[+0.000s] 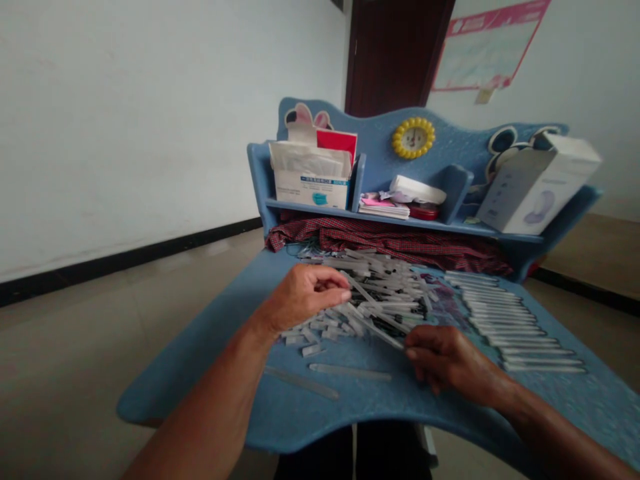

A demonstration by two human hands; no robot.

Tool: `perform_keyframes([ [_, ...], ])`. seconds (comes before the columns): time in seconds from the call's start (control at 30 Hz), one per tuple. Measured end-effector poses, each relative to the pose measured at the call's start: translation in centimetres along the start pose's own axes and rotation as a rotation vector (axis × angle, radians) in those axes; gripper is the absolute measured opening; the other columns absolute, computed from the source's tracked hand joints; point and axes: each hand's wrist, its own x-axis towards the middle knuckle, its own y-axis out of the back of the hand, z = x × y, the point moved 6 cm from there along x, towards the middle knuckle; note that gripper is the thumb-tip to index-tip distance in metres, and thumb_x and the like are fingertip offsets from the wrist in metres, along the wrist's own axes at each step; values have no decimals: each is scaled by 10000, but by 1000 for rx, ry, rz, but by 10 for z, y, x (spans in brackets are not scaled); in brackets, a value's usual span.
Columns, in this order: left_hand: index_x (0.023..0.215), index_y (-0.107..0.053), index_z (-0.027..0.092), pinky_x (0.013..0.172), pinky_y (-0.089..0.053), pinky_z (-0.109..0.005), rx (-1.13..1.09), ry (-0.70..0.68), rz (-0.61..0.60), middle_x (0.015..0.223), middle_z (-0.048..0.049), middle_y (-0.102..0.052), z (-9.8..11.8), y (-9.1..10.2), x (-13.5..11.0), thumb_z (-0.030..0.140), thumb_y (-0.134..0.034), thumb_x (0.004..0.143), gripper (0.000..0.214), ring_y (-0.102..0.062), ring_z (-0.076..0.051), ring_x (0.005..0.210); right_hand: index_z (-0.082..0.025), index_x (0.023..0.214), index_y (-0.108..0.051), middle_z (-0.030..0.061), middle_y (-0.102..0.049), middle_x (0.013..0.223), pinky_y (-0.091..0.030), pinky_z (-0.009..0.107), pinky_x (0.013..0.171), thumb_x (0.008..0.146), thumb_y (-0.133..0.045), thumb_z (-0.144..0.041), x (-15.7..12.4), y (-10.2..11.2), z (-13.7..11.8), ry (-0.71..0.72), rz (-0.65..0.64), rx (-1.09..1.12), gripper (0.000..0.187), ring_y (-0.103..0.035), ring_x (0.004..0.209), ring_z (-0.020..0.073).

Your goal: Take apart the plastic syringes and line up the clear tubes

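My right hand (445, 360) pinches the near end of a clear pen barrel (377, 330), which slants up and left over the pile. At the barrel's far end is my left hand (313, 293), its thumb and fingers drawn together; whatever they may hold is hard to make out. Beneath and behind both hands spreads a heap of translucent pen parts (385, 277), with dark pieces among them. Short clear caps (313, 349) lie scattered beside my left wrist. Two loose barrels, one nearer the middle (350, 372) and one by my left forearm (303, 383), rest on the blue desk (300, 427).
Several assembled-looking pens (510, 320) lie in a row on the right. A checked cloth (390, 240) is bunched along the back. The raised shelf holds a mask box (310, 180), papers (385, 208), a white carton (540, 187) and a yellow flower-shaped clock (413, 138).
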Motion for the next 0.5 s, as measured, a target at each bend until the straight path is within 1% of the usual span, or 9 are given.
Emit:
perform_keyframes([
  [0.07,805,-679,133,523,-375,-194,-64,-3,140,637,1,-605,1,10,1,320,-651,698,217,-510,-104,567,-168,761,-509,-19,-541,571,-339,184,403,839,-498,-422,1,1,0,15,31,47,266,-467,414,71],
  [0.1,797,-675,135,509,-369,-192,-79,10,180,625,4,-600,1,12,1,333,-648,706,220,-503,-101,555,-169,763,-508,-20,-539,568,-341,185,398,830,-506,-449,1,2,0,25,47,68,289,-469,411,73],
  [0.13,789,-671,137,488,-358,-190,-88,33,196,604,8,-592,0,12,1,350,-642,714,227,-493,-98,534,-169,765,-508,-22,-536,565,-343,186,393,822,-511,-474,1,2,0,35,61,84,311,-470,408,75],
  [0.2,790,-663,139,444,-331,-183,-118,96,153,560,16,-578,-5,8,1,384,-626,734,254,-469,-88,488,-170,768,-506,-24,-531,565,-346,187,390,815,-511,-504,2,3,-1,51,78,104,337,-475,411,77],
  [0.33,742,-636,129,400,-293,-160,-211,166,-42,515,19,-574,-11,-8,0,375,-633,739,246,-419,-57,418,-171,786,-511,-24,-531,604,-361,188,424,856,-486,-436,1,2,-6,114,67,90,275,-484,455,75],
  [0.4,716,-620,122,380,-274,-150,-259,184,-77,495,19,-572,-13,-11,0,348,-643,731,227,-400,-46,389,-169,784,-513,-24,-525,625,-376,189,450,873,-474,-381,0,3,-10,147,71,68,233,-489,486,76],
  [0.5,741,-617,118,355,-261,-140,-366,222,-74,478,15,-579,-17,-12,0,314,-651,709,202,-396,-40,356,-164,790,-512,-21,-525,648,-406,189,475,869,-482,-331,-3,6,-16,175,113,69,187,-505,521,81],
])
